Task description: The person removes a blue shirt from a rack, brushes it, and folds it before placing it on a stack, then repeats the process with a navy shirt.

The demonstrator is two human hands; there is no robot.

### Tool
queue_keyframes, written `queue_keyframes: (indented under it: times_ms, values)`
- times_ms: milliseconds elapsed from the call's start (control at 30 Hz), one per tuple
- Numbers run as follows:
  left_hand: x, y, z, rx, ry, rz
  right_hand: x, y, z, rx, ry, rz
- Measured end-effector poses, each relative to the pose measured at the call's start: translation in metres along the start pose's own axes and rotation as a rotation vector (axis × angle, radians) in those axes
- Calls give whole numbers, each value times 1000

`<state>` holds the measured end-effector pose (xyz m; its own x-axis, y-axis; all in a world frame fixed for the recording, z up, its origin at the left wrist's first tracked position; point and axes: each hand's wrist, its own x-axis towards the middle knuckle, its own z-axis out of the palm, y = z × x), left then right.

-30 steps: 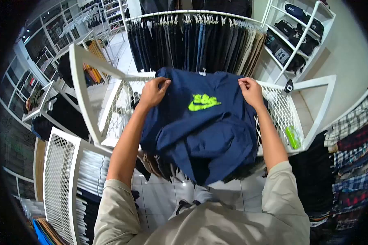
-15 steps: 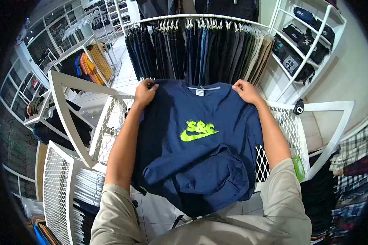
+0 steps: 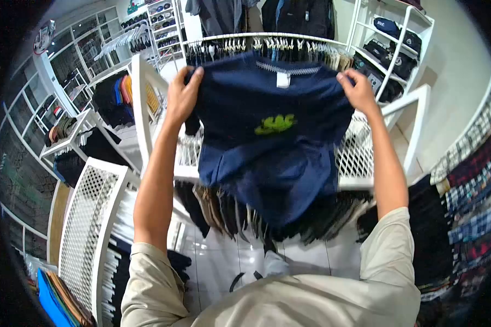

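Note:
A navy T-shirt (image 3: 267, 147) hangs spread between my two hands, its collar with a white label at the top and a blurred lime-green print on the chest. My left hand (image 3: 183, 95) pinches one shoulder of it, thumb showing on top. At the other shoulder, my right hand (image 3: 359, 90) grips the fabric between thumb and fingers. The lower part of the shirt droops in loose folds in front of a white mesh-topped rack (image 3: 357, 155). Both arms are stretched forward and raised.
Trousers (image 3: 229, 210) hang under the mesh rack, and a rail of clipped trousers (image 3: 267, 44) stands behind it. Shelves with caps and folded clothes (image 3: 393, 52) are at the back right. Another mesh-topped rack (image 3: 87, 210) stands to the left, checked shirts (image 3: 474, 218) to the right.
Both hands have lifted the T-shirt up and away from me, and its hem has risen off the floor side. The view has shifted, showing more of the rack and the trousers under it.

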<state>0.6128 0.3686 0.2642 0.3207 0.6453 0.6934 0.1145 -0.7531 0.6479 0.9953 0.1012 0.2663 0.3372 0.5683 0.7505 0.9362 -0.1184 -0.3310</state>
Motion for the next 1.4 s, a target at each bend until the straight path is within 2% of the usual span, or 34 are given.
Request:
queue_keyframes:
  times_ms: [33,67,100,133,233,300,367,433,467,500,567,600,633,700,767,833,933,1000,1067,1167,1200,1300,1367,1400]
  values:
    - [-8,13,-19,-76,-3,8,-8,-26,-25,16,15,-15]
    - [-18,30,-40,1,64,137,-18,-45,-45,23,63,-49]
    - [-29,46,-59,3,89,161,-27,-64,-64,29,112,-87]
    - [-37,60,-76,-178,70,248,-37,-89,-85,24,138,-115]
    - [-57,99,-135,-18,90,280,-54,-133,-131,-46,213,-220]
    - [-65,116,-157,-32,124,347,-57,-147,-152,-104,316,-331]
    - [-78,129,-173,-103,97,320,-66,-173,-173,-113,248,-304]
    - [-99,138,-183,139,296,464,-82,-190,-176,-145,341,-388]
    - [-119,138,-187,259,353,358,-96,-197,-169,-135,377,-378]
    - [-141,127,-189,261,352,346,-113,-203,-155,-123,411,-368]
    - [-198,94,-168,121,363,281,-162,-210,-123,-73,222,-285]
    - [-226,64,-160,161,263,175,-186,-209,-110,42,-35,-298]
    - [-248,41,-160,199,164,71,-203,-205,-104,-70,-162,-361]
    - [-266,37,-175,153,205,50,-218,-212,-112,36,-4,-247]
    - [-263,52,-191,103,169,27,-218,-217,-125,32,102,-228]
    - [-245,62,-201,114,130,88,-212,-220,-133,70,19,-220]
    - [-214,69,-212,-13,-2,125,-201,-220,-140,77,101,-265]
    - [-205,73,-217,-85,-61,152,-200,-222,-149,88,96,-129]
    - [-204,94,-225,-92,-285,103,-200,-211,-156,101,117,-120]
    - [-192,98,-238,356,-701,-47,-206,-209,-172,123,142,-72]
    - [-192,96,-233,436,-748,-17,-209,-208,-178,128,118,-70]
    - [-193,75,-216,593,-759,78,-225,-215,-196,156,60,-69]
    - [-192,41,-207,717,-563,357,-240,-226,-208,180,6,-5]
    - [-196,50,-202,779,-483,322,-249,-231,-216,221,-44,22]
